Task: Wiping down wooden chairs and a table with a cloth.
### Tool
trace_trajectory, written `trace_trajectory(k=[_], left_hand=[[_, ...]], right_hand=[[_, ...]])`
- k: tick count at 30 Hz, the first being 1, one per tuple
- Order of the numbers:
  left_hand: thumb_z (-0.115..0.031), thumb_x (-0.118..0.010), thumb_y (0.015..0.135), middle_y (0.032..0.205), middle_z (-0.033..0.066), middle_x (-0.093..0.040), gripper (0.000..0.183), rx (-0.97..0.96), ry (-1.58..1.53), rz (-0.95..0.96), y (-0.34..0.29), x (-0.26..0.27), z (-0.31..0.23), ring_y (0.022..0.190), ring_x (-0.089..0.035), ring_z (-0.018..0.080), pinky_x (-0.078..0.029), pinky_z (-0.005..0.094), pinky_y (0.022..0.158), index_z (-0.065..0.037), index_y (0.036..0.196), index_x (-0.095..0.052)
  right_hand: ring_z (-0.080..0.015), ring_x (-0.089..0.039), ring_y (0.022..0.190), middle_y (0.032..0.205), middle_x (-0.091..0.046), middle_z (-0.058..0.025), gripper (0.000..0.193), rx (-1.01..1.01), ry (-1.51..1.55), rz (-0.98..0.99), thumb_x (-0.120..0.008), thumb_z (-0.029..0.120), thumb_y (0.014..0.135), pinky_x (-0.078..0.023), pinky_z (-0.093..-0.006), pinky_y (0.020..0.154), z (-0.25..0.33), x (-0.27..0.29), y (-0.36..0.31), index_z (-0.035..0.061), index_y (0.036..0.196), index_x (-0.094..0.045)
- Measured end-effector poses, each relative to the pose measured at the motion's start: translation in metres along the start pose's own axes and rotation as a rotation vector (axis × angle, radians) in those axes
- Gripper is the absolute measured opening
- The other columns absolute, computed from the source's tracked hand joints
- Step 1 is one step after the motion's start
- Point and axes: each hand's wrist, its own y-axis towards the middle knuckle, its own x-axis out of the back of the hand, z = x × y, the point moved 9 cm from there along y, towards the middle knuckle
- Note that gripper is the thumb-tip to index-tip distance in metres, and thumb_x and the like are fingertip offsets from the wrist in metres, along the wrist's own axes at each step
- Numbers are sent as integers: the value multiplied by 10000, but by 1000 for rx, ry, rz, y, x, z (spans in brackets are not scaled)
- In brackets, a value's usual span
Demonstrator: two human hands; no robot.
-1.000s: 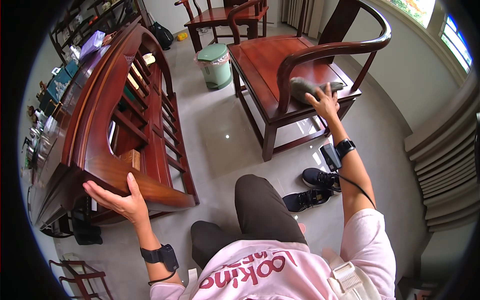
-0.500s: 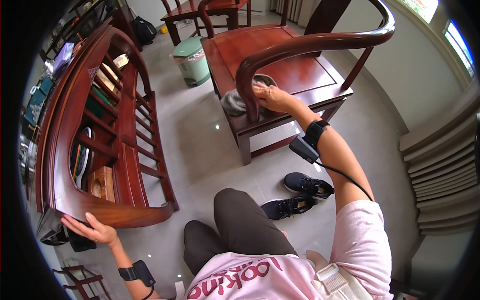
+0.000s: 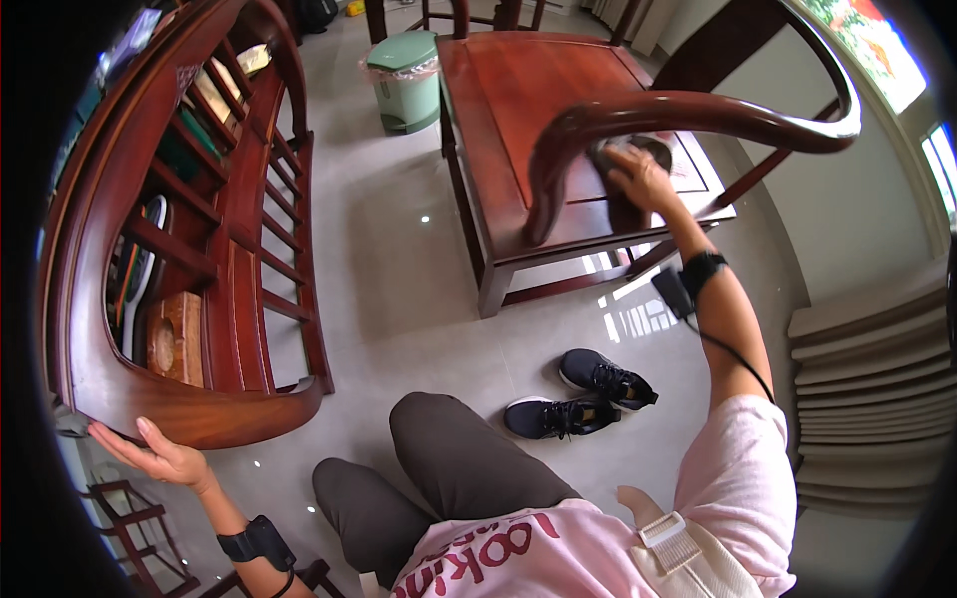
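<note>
On the seat of a dark red wooden armchair (image 3: 513, 90), my right hand (image 3: 643, 179) presses down a grey cloth (image 3: 655, 151). Fingers lie over the cloth, just behind the chair's curved armrest (image 3: 688, 108), and the hand is slightly blurred. At the lower left, my left hand (image 3: 159, 460) is open, its fingers stretched out against the end of a wooden bench's curved frame (image 3: 219, 424). Nothing is held in it. Both wrists wear black straps with small boxes.
A green pedal bin (image 3: 407, 85) with a plastic liner stands behind the armchair. Dark sneakers (image 3: 563, 417) lie on the tiled floor before my knees. A wooden tissue box (image 3: 176, 339) sits on the bench. Grey curtains (image 3: 867, 399) hang at the right.
My right hand has moved with the cloth from the front left of the seat, by the armrest post, rightward across the seat. My left hand stays at the bench frame. The view has shifted slightly.
</note>
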Motion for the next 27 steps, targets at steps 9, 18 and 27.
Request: trace_trajectory(k=[9,18,27], left_hand=[[-147,-468,930,1470,233,-239,539,28,-40,84,3,-7,-8,1354,-255,370,-213,460,1106,49,1398,-287],[-208,-443,942,1495,281,-22,639,56,-5,331,5,-10,-6,1381,-117,435,-140,538,1106,13,1438,-106],[-330,-516,921,1504,199,-125,759,1199,-642,1452,-16,-29,-174,1395,-158,319,-162,485,1107,-36,1461,-70]], right_hand=[[-402,-385,1272,1337,-447,-229,405,-82,47,39,-608,138,820,-362,-440,1015,68,25,-77,93,1219,-554],[-353,-560,1011,982,-622,-164,324,-180,282,228,-644,65,689,-442,-406,904,109,16,-94,80,1012,-670],[-354,-539,1057,1149,-556,-191,405,33,719,289,-646,35,727,-459,-399,903,272,258,-77,82,1126,-599]])
